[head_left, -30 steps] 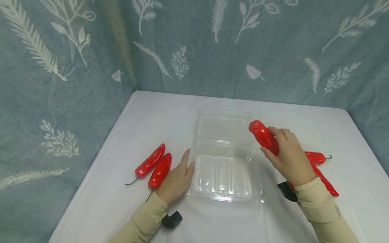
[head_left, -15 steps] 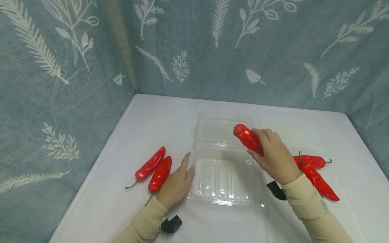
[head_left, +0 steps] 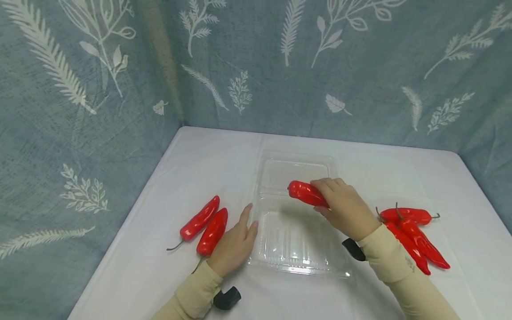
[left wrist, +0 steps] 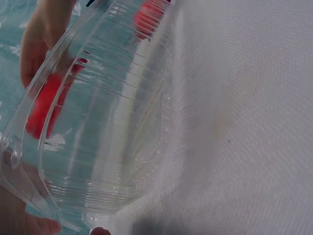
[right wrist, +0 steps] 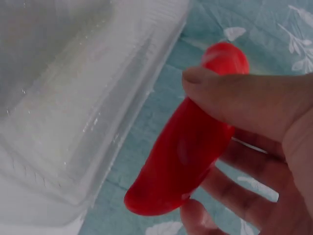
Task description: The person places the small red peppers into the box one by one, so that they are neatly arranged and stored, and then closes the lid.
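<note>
My right hand (head_left: 346,209) grips a red chili pepper (head_left: 306,194) above the clear plastic clamshell container (head_left: 298,269), which lies with its lid folded back. In the right wrist view, the thumb presses one side of the pepper (right wrist: 178,156) and the fingers curl round behind it. My left hand (head_left: 234,245) lies at the container's left edge, index finger extended forward. Its fingertips show by the rim at the lower left of the left wrist view, where the container wall (left wrist: 88,127) fills the middle. Beyond this wall the held pepper (left wrist: 45,105) shows through.
Two red peppers lie left of the left hand, one outer (head_left: 199,218) and one inner (head_left: 213,232). Right of the right forearm is a heap of red peppers (head_left: 424,244). Everything rests on a white-covered table (head_left: 216,155), with a patterned green-blue cloth (head_left: 272,102) behind.
My right hand has carried the pepper leftward, from the container's right side to above it. More of the pepper heap on the right is uncovered. The left hand stays at the container's edge.
</note>
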Demonstrator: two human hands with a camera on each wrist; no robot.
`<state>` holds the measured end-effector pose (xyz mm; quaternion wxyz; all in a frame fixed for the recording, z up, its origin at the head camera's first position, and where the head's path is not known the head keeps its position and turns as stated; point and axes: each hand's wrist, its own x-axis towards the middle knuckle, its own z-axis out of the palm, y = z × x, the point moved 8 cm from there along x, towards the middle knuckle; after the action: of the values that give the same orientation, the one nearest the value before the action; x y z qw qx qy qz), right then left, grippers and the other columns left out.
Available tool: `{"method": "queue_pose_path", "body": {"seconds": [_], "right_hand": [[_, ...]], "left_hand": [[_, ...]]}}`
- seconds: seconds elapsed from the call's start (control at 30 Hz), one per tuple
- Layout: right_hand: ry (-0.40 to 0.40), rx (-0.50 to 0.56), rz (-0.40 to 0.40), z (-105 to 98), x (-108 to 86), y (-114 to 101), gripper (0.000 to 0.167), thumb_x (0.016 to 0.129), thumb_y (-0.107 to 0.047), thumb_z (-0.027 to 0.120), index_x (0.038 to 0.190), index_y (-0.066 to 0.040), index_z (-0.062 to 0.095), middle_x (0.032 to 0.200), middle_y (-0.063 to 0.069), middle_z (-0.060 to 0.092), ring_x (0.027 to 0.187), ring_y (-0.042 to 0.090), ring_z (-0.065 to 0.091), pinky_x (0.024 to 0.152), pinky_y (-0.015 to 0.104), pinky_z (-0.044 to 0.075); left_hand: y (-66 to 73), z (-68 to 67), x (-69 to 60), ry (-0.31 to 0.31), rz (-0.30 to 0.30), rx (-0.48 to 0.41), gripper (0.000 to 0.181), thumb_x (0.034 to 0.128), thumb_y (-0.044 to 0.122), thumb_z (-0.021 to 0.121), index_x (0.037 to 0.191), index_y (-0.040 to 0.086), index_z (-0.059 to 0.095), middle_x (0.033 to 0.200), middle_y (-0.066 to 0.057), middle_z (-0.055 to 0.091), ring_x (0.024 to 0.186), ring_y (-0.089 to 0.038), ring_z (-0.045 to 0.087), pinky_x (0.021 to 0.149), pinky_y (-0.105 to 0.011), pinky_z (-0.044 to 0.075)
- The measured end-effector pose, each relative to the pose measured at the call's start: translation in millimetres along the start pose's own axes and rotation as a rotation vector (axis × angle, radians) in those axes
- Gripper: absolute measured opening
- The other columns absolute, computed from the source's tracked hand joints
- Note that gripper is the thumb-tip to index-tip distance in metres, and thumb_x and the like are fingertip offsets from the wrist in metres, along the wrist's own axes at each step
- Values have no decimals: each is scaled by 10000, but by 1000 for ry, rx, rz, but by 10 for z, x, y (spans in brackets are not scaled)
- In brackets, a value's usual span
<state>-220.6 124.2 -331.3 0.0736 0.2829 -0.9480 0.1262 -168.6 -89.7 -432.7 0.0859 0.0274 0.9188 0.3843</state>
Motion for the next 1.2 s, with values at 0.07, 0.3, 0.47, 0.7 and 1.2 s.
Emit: {"method": "queue_pose_path", "body": {"seconds": [0.07, 0.3, 0.47, 0.7, 1.2], "right_hand": [[-19, -15, -38, 51, 18, -48, 650, 708, -132, 847, 1281, -76, 546, 1185, 79, 627, 1058, 269, 572, 872, 459, 525], [-53, -68, -200, 244, 26, -251, 522, 715, -95, 834, 1191, -71, 622, 1097, 69, 670, 1005, 241, 623, 861, 395, 542], [-84, -145, -252, 371, 25, -328, 456, 733, -80, 812, 1155, -61, 638, 1060, 73, 669, 976, 235, 627, 840, 381, 547], [-88, -210, -296, 473, 41, -417, 372, 744, -59, 796, 1084, -64, 644, 979, 61, 645, 884, 208, 612, 765, 340, 557], [-113, -232, -263, 680, 56, -450, 338, 760, -24, 771, 1066, -38, 630, 929, 65, 629, 823, 196, 618, 714, 311, 564]], "left_hand": [[-2, -1, -2, 2, -2, -1, 692, 966, 394, 505, 1533, 160, 184, 990, -48, 696, 743, -146, 688, 720, -404, 581], [10, -1, -13, -3, -2, -8, 693, 968, 385, 506, 1535, 163, 176, 1012, -50, 694, 771, -155, 692, 737, -403, 579], [17, -1, -10, -5, -4, -4, 693, 967, 386, 506, 1536, 174, 173, 1038, -47, 691, 792, -162, 695, 757, -410, 575], [18, -8, 10, -2, 2, 2, 676, 970, 385, 496, 1530, 153, 197, 1139, -103, 675, 961, -265, 687, 771, -437, 570], [6, -7, 24, -12, -1, 11, 679, 964, 390, 506, 1528, 159, 205, 863, -17, 670, 671, -104, 648, 685, -369, 580]]}}
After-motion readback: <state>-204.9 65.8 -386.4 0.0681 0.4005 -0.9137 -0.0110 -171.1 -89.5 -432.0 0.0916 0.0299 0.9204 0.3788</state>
